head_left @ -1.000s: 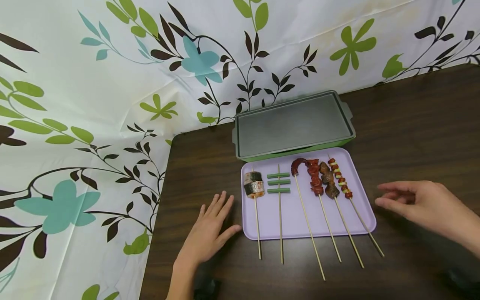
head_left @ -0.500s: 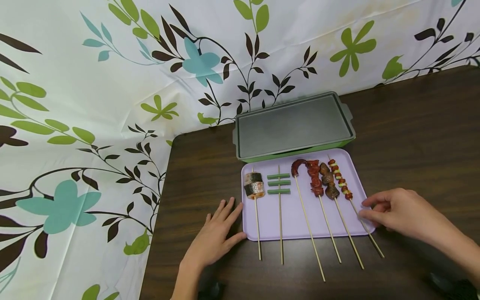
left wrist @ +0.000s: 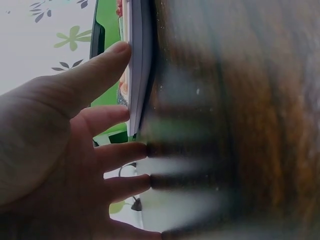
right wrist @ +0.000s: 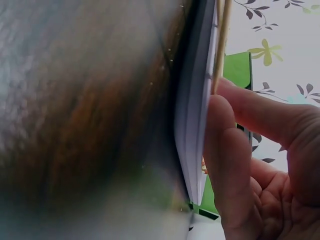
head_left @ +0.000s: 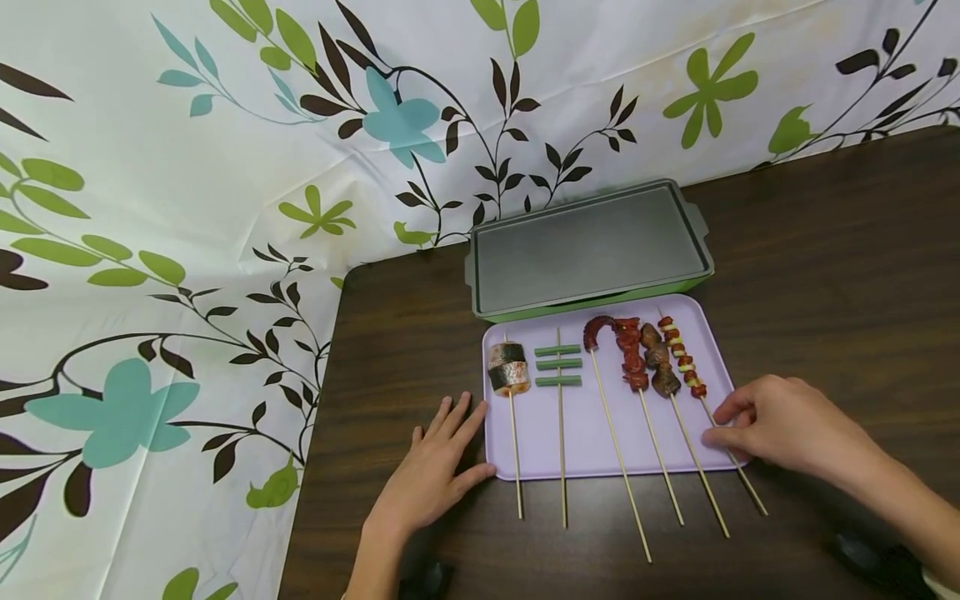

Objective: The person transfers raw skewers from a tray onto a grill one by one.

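Observation:
A lilac tray (head_left: 588,442) bears several skewers, their bare sticks jutting over its near edge. Rightmost is a thin skewer of small red and pale pieces (head_left: 684,358); my right hand (head_left: 780,421) pinches its stick (right wrist: 223,40) between thumb and index finger at the tray's right side. Left of it lie a brown meat skewer (head_left: 663,379), a red meat skewer (head_left: 632,358) and a curled tentacle skewer (head_left: 597,327). Spread flat on the table, my left hand (head_left: 423,471) touches the tray's left rim with its thumb and index fingertip.
Directly behind the tray stands a green grill with a dark grey plate (head_left: 585,246). A skewer of green stalks (head_left: 558,364) and a skewer of dark-banded rolls (head_left: 509,369) lie on the tray's left. A floral-patterned cloth (head_left: 247,192) borders the dark wooden table (head_left: 825,250).
My right hand has moved left from beside the tray onto the rightmost skewer's stick and pinches it. My left hand has shifted slightly right, against the tray's rim.

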`<state>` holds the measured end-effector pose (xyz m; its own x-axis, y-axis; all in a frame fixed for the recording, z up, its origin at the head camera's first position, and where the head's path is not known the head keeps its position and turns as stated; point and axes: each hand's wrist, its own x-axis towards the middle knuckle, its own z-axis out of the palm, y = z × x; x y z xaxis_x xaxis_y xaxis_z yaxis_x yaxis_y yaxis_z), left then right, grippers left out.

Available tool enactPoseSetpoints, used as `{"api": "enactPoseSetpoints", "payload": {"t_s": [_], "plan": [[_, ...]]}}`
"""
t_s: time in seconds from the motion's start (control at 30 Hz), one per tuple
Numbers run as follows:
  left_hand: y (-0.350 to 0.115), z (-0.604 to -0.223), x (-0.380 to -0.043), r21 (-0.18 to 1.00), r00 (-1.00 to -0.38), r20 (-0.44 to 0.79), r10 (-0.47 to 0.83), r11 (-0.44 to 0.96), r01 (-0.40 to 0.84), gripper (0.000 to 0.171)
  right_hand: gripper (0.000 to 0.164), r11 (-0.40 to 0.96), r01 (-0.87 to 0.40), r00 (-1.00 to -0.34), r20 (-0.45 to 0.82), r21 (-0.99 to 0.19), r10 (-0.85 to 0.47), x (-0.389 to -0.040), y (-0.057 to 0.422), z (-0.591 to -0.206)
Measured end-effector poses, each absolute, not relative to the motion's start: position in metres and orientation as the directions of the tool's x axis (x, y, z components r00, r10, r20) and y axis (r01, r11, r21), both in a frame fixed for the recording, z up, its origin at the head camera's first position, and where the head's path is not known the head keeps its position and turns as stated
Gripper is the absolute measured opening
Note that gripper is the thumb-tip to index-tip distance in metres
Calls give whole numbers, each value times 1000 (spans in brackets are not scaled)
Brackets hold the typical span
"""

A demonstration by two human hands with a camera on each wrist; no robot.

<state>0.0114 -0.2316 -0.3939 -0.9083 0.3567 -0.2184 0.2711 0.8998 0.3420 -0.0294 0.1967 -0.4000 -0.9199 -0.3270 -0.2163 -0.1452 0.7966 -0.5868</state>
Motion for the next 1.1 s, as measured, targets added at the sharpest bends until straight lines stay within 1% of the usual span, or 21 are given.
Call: {"api": "enactPoseSetpoints", "payload": {"t_s": [0.1, 0.27, 0.5, 0.63, 0.73, 0.93, 1.1], "plan": [[-232, -395, 12, 348, -911, -223, 347, 901, 258, 78, 25, 803, -163, -922, -201, -573, -330, -31, 195, -402], [-232, -396, 12, 354, -912, -230, 341, 902, 248, 78, 18, 790, -155, -918, -208, -594, -337, -31, 195, -405], [-232, -397, 12, 360, -914, -231, 332, 902, 237, 78, 21, 738, -56, -910, -270, -673, -316, -31, 199, -405], [-232, -399, 13, 363, -916, -232, 329, 902, 232, 78, 23, 710, -19, -905, -290, -704, -312, -30, 201, -406], [-232, -399, 13, 368, -915, -234, 328, 901, 229, 78, 22, 679, 4, -899, -300, -734, -319, -28, 202, -406], [-232, -398, 13, 379, -915, -239, 326, 899, 221, 78, 22, 590, 47, -871, -322, -806, -371, -25, 208, -403], [-231, -398, 12, 386, -916, -240, 322, 897, 214, 78, 24, 519, 49, -843, -314, -854, -437, -23, 220, -399]]}}
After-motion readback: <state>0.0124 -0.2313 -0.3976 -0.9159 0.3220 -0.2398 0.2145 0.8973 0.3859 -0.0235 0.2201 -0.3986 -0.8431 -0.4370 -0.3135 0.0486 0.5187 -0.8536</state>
